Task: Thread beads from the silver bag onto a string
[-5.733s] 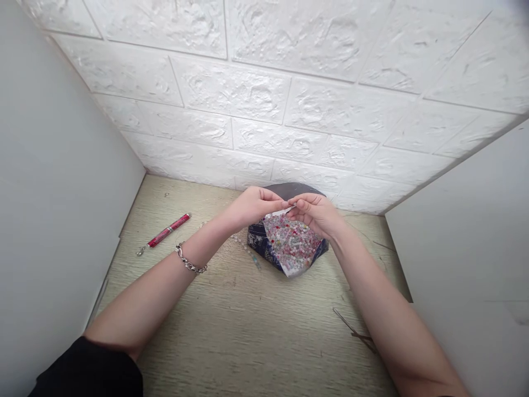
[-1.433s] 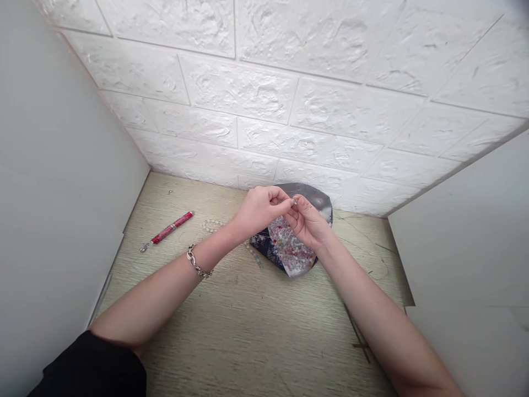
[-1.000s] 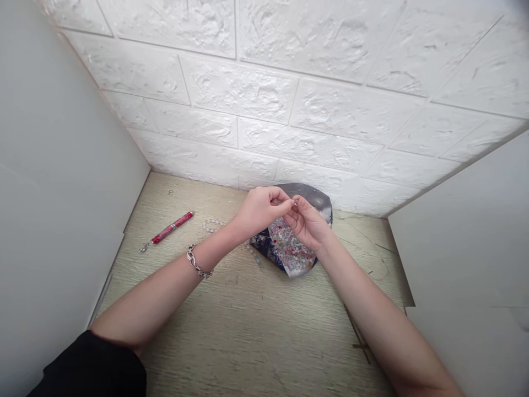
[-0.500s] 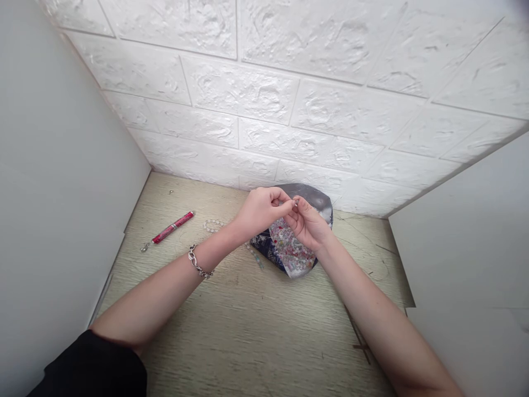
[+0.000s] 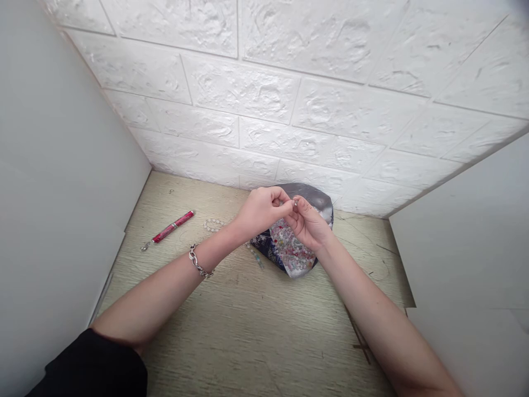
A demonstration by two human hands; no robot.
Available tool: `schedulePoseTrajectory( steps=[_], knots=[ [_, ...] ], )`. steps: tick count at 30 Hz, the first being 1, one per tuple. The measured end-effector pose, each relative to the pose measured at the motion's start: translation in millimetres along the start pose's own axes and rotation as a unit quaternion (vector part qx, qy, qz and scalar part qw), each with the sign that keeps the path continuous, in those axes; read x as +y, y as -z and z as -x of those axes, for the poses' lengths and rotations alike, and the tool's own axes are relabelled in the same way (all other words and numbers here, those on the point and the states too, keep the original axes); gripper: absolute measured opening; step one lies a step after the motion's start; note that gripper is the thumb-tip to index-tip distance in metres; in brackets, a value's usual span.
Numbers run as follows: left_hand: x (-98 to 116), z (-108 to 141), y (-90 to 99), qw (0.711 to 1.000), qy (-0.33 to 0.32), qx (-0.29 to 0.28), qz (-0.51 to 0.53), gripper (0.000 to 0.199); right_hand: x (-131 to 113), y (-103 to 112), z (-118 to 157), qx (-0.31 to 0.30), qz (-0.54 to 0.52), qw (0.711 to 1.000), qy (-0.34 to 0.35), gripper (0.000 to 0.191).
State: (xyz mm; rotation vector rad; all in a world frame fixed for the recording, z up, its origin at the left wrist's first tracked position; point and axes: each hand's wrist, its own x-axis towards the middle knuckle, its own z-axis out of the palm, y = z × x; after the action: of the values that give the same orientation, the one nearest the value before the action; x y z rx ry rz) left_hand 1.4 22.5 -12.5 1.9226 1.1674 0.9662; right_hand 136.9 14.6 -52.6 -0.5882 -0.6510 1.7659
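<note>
My left hand point(image 5: 264, 209) is pinched with thumb and forefinger together, and its fingertips meet those of my right hand point(image 5: 306, 223). Between them shows a tiny silvery item point(image 5: 295, 203), too small to identify. Both hands are above an open dark bag point(image 5: 268, 248) whose pale lining holds many small beads point(image 5: 291, 248) in pink, red, white and clear. A strand of clear beads point(image 5: 212, 224) lies on the table left of the bag, partly behind my left forearm. Some blue-green beads point(image 5: 257, 257) show below that wrist.
On the wooden table point(image 5: 248, 331) a red pen point(image 5: 172, 226) with a silvery charm lies at the left. Thin brown sticks point(image 5: 361, 342) and loose threads are at the right. A white brick-pattern wall point(image 5: 264, 94) stands behind, with grey panels on both sides.
</note>
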Motion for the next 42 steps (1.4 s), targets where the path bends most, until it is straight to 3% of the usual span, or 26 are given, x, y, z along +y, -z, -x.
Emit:
schedulePoseTrajectory(
  steps=[16, 21, 25, 29, 34, 42],
  knots=[
    [3.8, 0.4, 3.8, 1.000, 0.005, -0.014, 0.005, 0.018, -2.9, 2.7, 0.7, -0.018, 0.029, 0.999, 0.003, 0.019],
    [5.1, 1.3, 8.3, 0.990, -0.088, 0.020, -0.108, 0.018, -5.6, -3.5, 1.9, 0.008, 0.014, 1.000, 0.009, 0.017],
    [-2.9, 0.9, 6.3, 0.951, -0.201, 0.071, -0.223, 0.020, -2.3, -8.8, 2.2, 0.030, -0.020, 0.999, 0.015, 0.012],
    [-10.6, 0.1, 3.6, 0.922, -0.264, 0.108, -0.260, 0.020, 0.7, -9.2, 1.9, 0.045, -0.034, 0.998, 0.012, 0.005],
    [-13.3, 0.1, 2.2, 0.905, -0.308, 0.143, -0.258, 0.017, 1.5, -7.4, 1.7, 0.045, -0.029, 0.998, 0.015, 0.006],
    [-15.0, -0.5, 1.7, 0.899, -0.308, 0.139, -0.280, 0.014, 1.8, -5.0, -0.1, 0.035, -0.016, 0.999, 0.021, 0.013]
  ],
)
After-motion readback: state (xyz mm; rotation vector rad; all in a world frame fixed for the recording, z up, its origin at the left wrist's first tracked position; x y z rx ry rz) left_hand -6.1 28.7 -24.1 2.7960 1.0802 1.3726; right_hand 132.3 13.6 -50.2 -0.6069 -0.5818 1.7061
